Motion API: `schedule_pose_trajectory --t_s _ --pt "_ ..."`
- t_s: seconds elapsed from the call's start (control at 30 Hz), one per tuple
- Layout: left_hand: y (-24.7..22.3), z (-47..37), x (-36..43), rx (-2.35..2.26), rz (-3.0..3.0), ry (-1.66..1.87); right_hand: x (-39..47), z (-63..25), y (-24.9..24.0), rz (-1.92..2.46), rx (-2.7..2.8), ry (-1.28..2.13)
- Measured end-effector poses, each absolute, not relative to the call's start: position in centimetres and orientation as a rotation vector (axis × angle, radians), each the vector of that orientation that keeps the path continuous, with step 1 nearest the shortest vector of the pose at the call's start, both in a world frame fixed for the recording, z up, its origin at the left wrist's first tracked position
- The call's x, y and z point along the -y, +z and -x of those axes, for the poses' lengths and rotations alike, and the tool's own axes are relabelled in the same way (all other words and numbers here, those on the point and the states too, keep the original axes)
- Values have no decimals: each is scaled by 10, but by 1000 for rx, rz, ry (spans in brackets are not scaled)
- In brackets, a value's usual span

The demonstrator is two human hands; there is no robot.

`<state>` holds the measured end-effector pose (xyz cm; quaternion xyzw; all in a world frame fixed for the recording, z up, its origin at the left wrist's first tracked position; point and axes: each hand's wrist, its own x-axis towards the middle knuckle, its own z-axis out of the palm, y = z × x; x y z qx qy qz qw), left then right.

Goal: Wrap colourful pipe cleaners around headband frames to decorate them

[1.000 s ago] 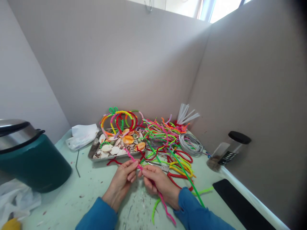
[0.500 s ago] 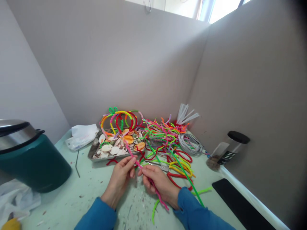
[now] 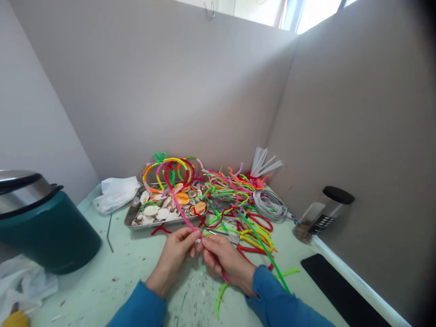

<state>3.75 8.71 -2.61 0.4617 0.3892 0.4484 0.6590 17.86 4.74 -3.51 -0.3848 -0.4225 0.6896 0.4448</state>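
A pink pipe cleaner (image 3: 183, 214) runs between my two hands, its long end reaching up and left over the shell tray. My left hand (image 3: 177, 252) pinches it between thumb and fingers. Close beside it, my right hand (image 3: 226, 259) grips the same pipe cleaner, and a short pink end shows below its palm. Just behind my right hand lie scissors (image 3: 234, 238), partly covered by yellow and red pipe cleaners. A light green pipe cleaner piece (image 3: 220, 302) sits on the table under my right hand.
A metal tray (image 3: 150, 226) holds shells, with colourful pipe-cleaner hoops (image 3: 170, 161) standing at its back. Right of it lie a heap of pipe cleaners (image 3: 235, 184) and coiled grey wire (image 3: 270, 206). A green flask (image 3: 51, 231) stands left; a clear jar (image 3: 322, 215) and black slab (image 3: 340, 286) are right.
The pink pipe cleaner has slid up and left through my hands. More of it extends beyond my left hand, and less hangs below my right.
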Motion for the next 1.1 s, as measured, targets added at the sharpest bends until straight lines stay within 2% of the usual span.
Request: schedule_pose_trajectory --t_s 0.2,0.43,0.9,1.1 --pt "-27 -37 -89 -941 -924 1138 -47 -179 -34 935 1099 1733" --pt "-30 -37 -89 -895 -979 1044 -47 -180 -35 901 1064 1720" --pt "-25 -36 -82 -798 -1002 991 -52 -191 -40 603 954 1902" --pt "-25 -37 -83 -897 -1117 951 -53 -191 -41 613 926 1899"
